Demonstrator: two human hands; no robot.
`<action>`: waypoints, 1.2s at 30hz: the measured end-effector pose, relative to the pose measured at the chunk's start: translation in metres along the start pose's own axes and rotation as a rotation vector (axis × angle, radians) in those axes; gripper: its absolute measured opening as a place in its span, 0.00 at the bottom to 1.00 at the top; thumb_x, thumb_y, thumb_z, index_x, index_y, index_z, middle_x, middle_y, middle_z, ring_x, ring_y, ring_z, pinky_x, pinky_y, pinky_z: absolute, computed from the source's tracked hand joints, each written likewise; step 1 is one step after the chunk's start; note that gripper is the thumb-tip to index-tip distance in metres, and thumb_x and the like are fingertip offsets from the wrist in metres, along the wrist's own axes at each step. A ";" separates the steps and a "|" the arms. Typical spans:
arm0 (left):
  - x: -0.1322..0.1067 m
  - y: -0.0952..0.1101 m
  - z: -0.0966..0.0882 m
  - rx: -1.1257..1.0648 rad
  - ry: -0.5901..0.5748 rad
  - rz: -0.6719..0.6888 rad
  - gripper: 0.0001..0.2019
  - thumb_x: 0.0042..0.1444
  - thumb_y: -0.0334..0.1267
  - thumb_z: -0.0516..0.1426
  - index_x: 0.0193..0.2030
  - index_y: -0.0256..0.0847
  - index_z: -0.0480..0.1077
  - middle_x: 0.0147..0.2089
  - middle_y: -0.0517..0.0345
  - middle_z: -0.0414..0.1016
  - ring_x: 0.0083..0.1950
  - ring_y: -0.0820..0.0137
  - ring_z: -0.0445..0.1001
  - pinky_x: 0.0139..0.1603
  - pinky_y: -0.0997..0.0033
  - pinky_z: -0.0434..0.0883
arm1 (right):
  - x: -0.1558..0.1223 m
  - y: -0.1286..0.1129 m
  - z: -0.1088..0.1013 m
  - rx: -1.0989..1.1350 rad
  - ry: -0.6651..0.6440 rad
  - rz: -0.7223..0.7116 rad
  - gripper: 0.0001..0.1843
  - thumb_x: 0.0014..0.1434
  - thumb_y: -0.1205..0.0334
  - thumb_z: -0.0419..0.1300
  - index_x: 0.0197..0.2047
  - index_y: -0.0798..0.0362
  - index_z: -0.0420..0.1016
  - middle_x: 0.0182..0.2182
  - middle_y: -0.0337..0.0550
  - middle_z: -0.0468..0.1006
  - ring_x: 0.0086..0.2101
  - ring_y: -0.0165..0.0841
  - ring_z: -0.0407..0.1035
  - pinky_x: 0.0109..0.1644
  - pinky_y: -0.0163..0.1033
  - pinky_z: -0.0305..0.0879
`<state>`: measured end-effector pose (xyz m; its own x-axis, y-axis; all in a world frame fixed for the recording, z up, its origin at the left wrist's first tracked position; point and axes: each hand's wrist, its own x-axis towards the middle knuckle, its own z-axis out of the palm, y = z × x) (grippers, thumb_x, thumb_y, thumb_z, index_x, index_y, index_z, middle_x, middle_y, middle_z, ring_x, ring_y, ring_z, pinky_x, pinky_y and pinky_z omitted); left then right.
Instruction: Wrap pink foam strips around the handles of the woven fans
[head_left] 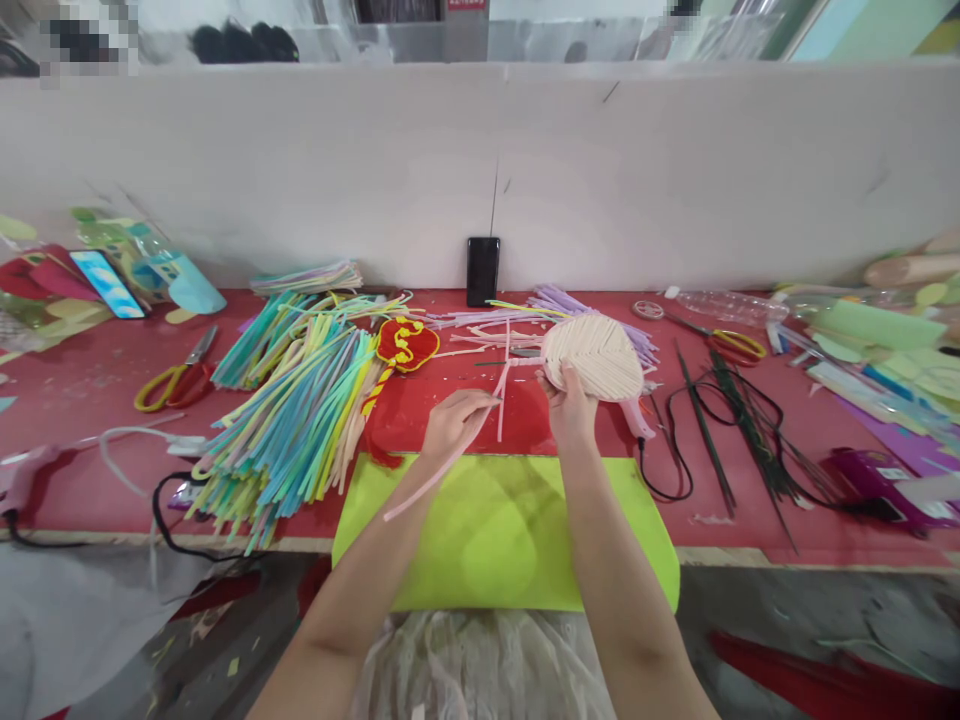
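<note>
My right hand [571,405] is closed around the lower end of a cream, fan-shaped piece [596,355] made of rows of pipe cleaners. From its left side runs a short pink stem, tied with a crossing pink strip. My left hand [456,420] pinches a pink pipe cleaner [424,490], whose loose end hangs toward me over my forearm. Both hands are just above the red tabletop. Left of them lies a red and yellow fuzzy ornament [407,345] with a twisted handle and red tassel.
A heap of pastel pipe cleaners [292,420] covers the left; purple ones [559,300] lie behind my hands. Scissors [174,380] are at far left, others [735,345] at right. A black phone [483,271] leans on the wall. Cables and green wire stems [750,430] lie right.
</note>
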<state>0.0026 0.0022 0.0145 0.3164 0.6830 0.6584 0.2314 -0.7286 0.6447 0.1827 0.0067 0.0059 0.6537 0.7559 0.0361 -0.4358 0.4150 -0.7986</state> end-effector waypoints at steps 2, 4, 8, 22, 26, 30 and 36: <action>-0.001 -0.005 0.002 -0.021 -0.055 -0.051 0.08 0.55 0.34 0.54 0.37 0.45 0.75 0.38 0.55 0.78 0.41 0.69 0.76 0.45 0.67 0.73 | 0.001 0.000 0.000 0.009 -0.005 0.015 0.26 0.42 0.56 0.66 0.46 0.52 0.69 0.45 0.44 0.74 0.33 0.31 0.72 0.41 0.43 0.75; -0.001 -0.008 0.004 -0.033 -0.103 -0.098 0.09 0.54 0.33 0.54 0.38 0.45 0.75 0.39 0.56 0.78 0.41 0.68 0.77 0.46 0.66 0.73 | 0.001 0.000 0.000 0.025 -0.012 0.030 0.25 0.42 0.57 0.66 0.45 0.52 0.69 0.43 0.44 0.75 0.33 0.30 0.73 0.40 0.42 0.75; -0.001 -0.005 0.005 -0.053 -0.172 -0.168 0.10 0.54 0.32 0.54 0.40 0.46 0.74 0.41 0.58 0.78 0.42 0.69 0.77 0.47 0.67 0.73 | -0.001 -0.001 0.001 0.025 -0.016 0.049 0.23 0.41 0.56 0.67 0.42 0.53 0.71 0.39 0.42 0.76 0.31 0.30 0.73 0.38 0.40 0.75; 0.000 -0.007 0.012 -0.409 0.046 -0.430 0.06 0.47 0.34 0.59 0.34 0.39 0.70 0.32 0.56 0.77 0.34 0.68 0.78 0.42 0.65 0.74 | -0.001 -0.002 0.001 0.069 -0.035 0.081 0.21 0.42 0.57 0.66 0.41 0.53 0.72 0.34 0.39 0.77 0.28 0.28 0.73 0.33 0.34 0.75; 0.001 -0.008 0.012 -0.497 0.098 -0.480 0.10 0.48 0.35 0.59 0.38 0.39 0.67 0.31 0.57 0.77 0.34 0.68 0.78 0.40 0.66 0.74 | 0.000 -0.001 0.001 0.106 -0.028 0.083 0.19 0.42 0.58 0.66 0.40 0.52 0.71 0.32 0.36 0.77 0.27 0.26 0.73 0.30 0.30 0.74; 0.001 -0.010 0.010 -0.356 0.121 -0.444 0.08 0.51 0.37 0.56 0.39 0.38 0.69 0.34 0.55 0.77 0.35 0.69 0.78 0.42 0.67 0.73 | -0.002 -0.003 0.003 0.106 -0.028 0.079 0.20 0.42 0.59 0.66 0.41 0.52 0.71 0.32 0.36 0.78 0.27 0.26 0.73 0.30 0.30 0.74; 0.000 -0.011 0.009 -0.292 0.141 -0.408 0.07 0.52 0.33 0.55 0.38 0.39 0.70 0.34 0.56 0.77 0.34 0.70 0.77 0.40 0.69 0.73 | -0.005 -0.005 0.005 0.144 -0.036 0.095 0.21 0.42 0.61 0.67 0.41 0.53 0.71 0.31 0.36 0.78 0.26 0.27 0.73 0.28 0.29 0.73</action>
<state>0.0086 0.0099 0.0035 0.1222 0.9232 0.3643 0.0369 -0.3710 0.9279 0.1784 0.0038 0.0125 0.5838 0.8118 -0.0125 -0.5806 0.4067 -0.7054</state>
